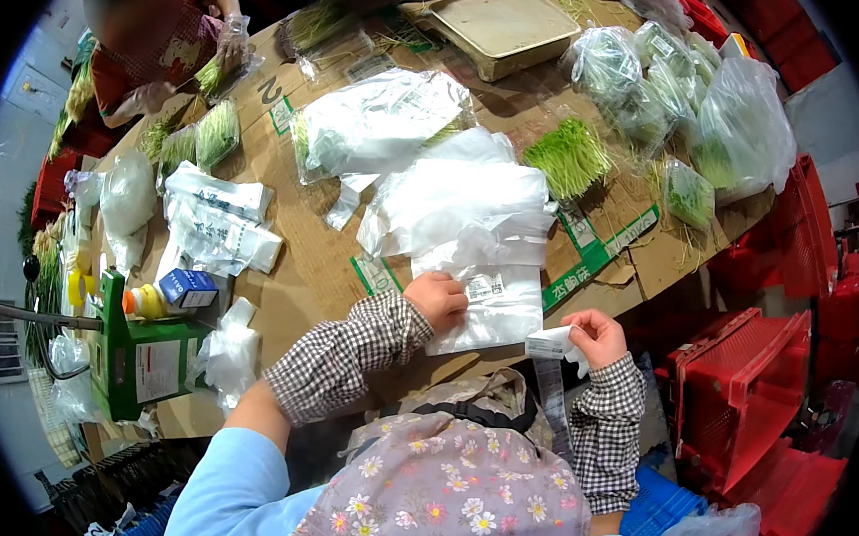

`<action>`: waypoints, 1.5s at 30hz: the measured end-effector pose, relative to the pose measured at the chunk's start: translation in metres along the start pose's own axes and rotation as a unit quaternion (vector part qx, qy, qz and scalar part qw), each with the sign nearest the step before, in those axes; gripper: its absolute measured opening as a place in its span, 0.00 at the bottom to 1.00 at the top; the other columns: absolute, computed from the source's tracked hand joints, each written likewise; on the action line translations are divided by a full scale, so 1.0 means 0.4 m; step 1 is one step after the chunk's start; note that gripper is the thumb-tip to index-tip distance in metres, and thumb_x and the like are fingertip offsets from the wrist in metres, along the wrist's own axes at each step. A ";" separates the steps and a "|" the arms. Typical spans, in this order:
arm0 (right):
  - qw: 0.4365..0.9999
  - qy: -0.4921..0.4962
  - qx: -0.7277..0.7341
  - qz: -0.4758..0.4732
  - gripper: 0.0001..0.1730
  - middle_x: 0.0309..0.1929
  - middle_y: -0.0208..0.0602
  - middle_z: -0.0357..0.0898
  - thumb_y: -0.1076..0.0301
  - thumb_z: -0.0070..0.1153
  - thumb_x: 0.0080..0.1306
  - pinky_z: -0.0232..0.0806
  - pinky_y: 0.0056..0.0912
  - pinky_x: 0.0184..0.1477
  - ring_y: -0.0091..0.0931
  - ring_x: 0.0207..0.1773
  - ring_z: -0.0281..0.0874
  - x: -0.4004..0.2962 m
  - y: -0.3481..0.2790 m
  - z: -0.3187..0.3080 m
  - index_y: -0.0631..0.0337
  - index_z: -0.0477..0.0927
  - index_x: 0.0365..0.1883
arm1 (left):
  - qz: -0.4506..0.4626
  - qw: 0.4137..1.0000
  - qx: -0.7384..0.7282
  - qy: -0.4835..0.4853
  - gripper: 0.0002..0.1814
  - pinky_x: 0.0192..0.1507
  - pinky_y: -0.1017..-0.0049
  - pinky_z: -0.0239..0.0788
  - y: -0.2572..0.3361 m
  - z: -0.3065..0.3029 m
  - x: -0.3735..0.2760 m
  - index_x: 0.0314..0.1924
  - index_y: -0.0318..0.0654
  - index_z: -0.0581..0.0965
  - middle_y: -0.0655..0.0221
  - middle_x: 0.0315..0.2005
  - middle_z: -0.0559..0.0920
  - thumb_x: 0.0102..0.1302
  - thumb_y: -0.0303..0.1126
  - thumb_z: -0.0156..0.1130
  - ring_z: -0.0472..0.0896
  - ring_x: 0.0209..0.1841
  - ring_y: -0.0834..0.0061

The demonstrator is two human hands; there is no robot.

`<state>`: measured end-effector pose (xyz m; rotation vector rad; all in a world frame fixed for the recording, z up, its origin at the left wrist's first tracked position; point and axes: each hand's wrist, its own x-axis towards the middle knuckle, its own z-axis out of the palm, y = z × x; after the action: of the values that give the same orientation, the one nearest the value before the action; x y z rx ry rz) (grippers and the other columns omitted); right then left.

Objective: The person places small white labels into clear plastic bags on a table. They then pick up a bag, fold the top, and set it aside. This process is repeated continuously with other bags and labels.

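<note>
A stack of clear plastic bags (478, 219) lies on the cardboard-covered table (311, 245) before me. The front bag bears a printed label (485, 288). My left hand (438, 300) rests on the bags just left of that label, its fingers curled; whether they pinch the film I cannot tell. At the bags' right corner, my right hand (598, 338) holds a strip of printed labels (550, 344) between thumb and fingers, and more of the strip hangs below it. Behind the stack lie a bundle of green sprouts (568, 158) and a large white plastic bag (387, 119) over packed greens.
A green tape sealer (143, 356) stands at the left, near a blue box (189, 289) and printed bags (220, 216). A scale (503, 23) and bagged greens (738, 133) are at the back. Red crates (742, 394) stand right. A co-worker (161, 40) handles greens at the far left.
</note>
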<state>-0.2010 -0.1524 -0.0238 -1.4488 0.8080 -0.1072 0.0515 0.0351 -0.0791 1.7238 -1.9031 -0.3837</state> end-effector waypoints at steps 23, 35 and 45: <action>0.994 -0.105 -0.008 -0.034 0.31 0.31 0.33 0.76 0.75 0.54 0.54 0.67 0.22 0.32 0.18 0.26 0.71 0.028 -0.146 0.194 0.61 0.62 0.57 | -0.308 0.916 -0.257 -0.028 0.11 0.31 0.76 0.67 -0.062 -0.104 0.076 0.33 0.34 0.79 0.67 0.23 0.79 0.57 0.36 0.61 0.74 0.26 0.78; 0.958 -0.209 -0.153 0.125 0.18 0.41 0.40 0.78 0.73 0.52 0.58 0.68 0.26 0.46 0.25 0.45 0.76 0.051 0.035 0.145 0.65 0.73 0.48 | -0.505 0.604 -0.567 0.242 0.14 0.36 0.75 0.78 -0.176 -0.164 0.124 0.43 0.26 0.69 0.60 0.33 0.74 0.64 0.31 0.51 0.77 0.32 0.71; 0.976 -0.172 -0.116 0.070 0.09 0.32 0.35 0.78 0.74 0.50 0.58 0.68 0.23 0.37 0.20 0.35 0.75 0.028 -0.060 0.121 0.65 0.77 0.36 | -0.093 0.991 -0.097 0.012 0.14 0.43 0.67 0.69 0.017 -0.128 0.075 0.42 0.36 0.72 0.58 0.38 0.76 0.53 0.25 0.59 0.77 0.40 0.60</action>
<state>-0.1568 -0.1218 -0.0113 -1.5675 0.6483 0.3486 0.0735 0.0141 -0.0276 1.7704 -1.6345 -0.5940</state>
